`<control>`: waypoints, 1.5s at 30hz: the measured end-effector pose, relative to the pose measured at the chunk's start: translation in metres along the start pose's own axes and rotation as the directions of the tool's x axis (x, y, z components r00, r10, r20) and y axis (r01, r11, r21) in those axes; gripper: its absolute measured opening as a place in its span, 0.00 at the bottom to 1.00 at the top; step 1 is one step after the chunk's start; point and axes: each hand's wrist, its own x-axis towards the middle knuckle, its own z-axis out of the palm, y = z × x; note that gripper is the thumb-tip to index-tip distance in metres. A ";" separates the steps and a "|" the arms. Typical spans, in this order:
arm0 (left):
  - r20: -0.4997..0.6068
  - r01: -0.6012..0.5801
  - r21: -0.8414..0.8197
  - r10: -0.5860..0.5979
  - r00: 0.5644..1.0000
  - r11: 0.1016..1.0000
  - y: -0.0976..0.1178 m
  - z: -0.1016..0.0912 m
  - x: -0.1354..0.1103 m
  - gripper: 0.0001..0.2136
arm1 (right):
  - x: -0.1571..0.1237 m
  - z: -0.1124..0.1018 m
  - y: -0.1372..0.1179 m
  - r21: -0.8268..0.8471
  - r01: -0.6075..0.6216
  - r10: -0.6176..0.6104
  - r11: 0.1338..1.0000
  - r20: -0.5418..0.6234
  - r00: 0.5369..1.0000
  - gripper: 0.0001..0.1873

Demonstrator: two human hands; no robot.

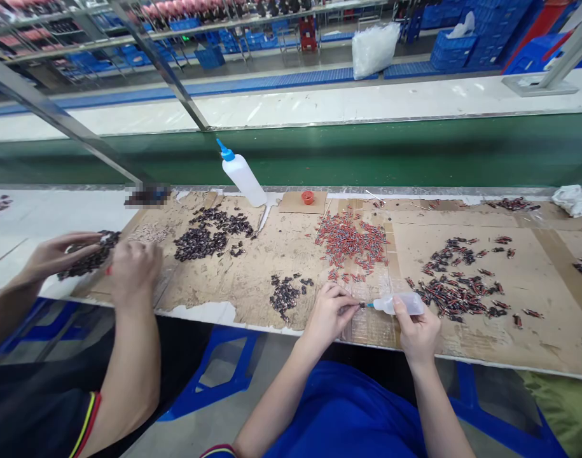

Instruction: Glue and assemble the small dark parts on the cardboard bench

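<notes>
My right hand [417,331] grips a small clear squeeze bottle [399,303] with a blue nozzle pointing left. My left hand [329,313] is pinched on a tiny dark part held at the nozzle tip. Both hands hover at the near edge of the cardboard-covered bench [271,280]. A pile of small red-and-silver parts [350,242] lies just beyond my left hand. Several dark-and-red parts [455,286] are spread to the right of the bottle. A small heap of black parts [285,296] sits left of my left hand.
A larger white bottle with a blue cap [243,177] leans at the bench's back edge beside a red cap [308,197]. A co-worker's hands [128,267] on the left handle black parts [88,257]. A green conveyor belt [367,152] runs behind.
</notes>
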 end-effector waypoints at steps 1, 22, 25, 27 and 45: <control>-0.002 0.002 0.000 -0.002 1.000 1.000 0.000 0.000 0.000 0.04 | 0.000 0.000 0.000 -0.001 0.001 -0.001 1.000 0.007 1.000 0.18; -0.029 -0.006 -0.001 0.006 1.000 1.000 0.000 0.002 -0.001 0.04 | 0.001 -0.001 0.000 0.016 -0.033 0.033 0.999 -0.010 0.999 0.19; -0.046 -0.025 -0.001 0.025 0.999 1.000 0.000 0.002 -0.001 0.04 | 0.001 0.001 -0.001 0.025 -0.025 0.024 0.999 0.018 1.000 0.18; -0.057 -0.033 -0.001 0.033 0.998 0.999 -0.001 0.003 -0.001 0.04 | 0.001 0.002 -0.001 0.021 -0.023 0.022 1.000 0.029 0.999 0.17; -0.103 0.182 -0.004 -0.182 0.978 0.983 -0.012 -0.035 0.009 0.07 | 0.016 0.008 0.003 0.238 0.048 -0.021 0.970 -0.116 0.993 0.26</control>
